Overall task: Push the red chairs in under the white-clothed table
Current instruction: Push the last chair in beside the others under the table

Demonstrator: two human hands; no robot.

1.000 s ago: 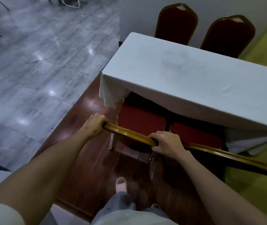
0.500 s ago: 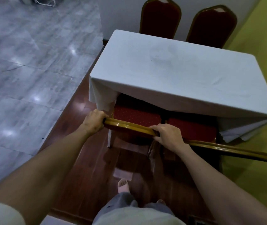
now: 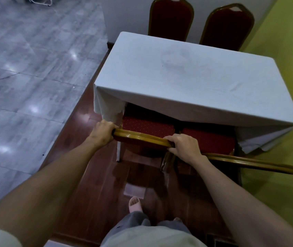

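A white-clothed table (image 3: 186, 72) fills the middle of the head view. Two red chairs with gold frames stand at its near side. The left red chair (image 3: 147, 124) has its seat partly under the cloth. My left hand (image 3: 102, 131) grips the left end of its gold back rail, and my right hand (image 3: 185, 147) grips the rail's right end. Beside it, the right red chair (image 3: 211, 138) also sits partly under the table, and its gold back rail (image 3: 259, 164) runs off to the right. Nobody holds that chair.
Two more red chairs (image 3: 170, 16) (image 3: 227, 25) stand at the table's far side against a white wall. Grey tiled floor (image 3: 26, 77) spreads to the left, dark wooden floor (image 3: 92, 184) lies under me, and a yellow-green wall (image 3: 288, 50) is on the right. My slippered foot (image 3: 135, 205) is below the chair.
The left chair has slid forward under the table with both hands on its rail, so less red seat shows. I have stepped closer to the table.
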